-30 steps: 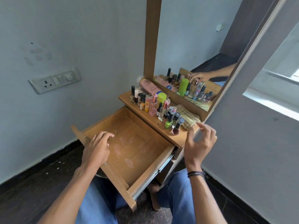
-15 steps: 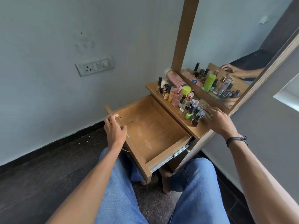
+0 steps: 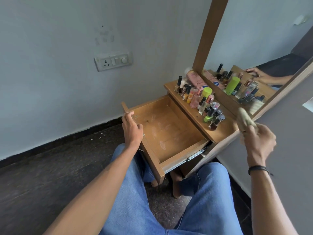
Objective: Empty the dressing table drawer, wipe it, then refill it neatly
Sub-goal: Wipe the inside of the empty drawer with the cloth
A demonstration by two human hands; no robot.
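You are facing a pale blue-grey wall (image 3: 50, 65), where a white switch and socket plate (image 3: 113, 61) is sitting with faint tape marks (image 3: 104, 37) showing above it. A dark skirting strip (image 3: 59, 138) is running along the foot of that wall, and a few white specks (image 3: 100, 134) are lying on the dark speckled floor (image 3: 50, 175) just beside it. Your blue jeans (image 3: 135, 200) are filling the lower middle. The wood-framed mirror (image 3: 254, 39) is reflecting another pale wall.
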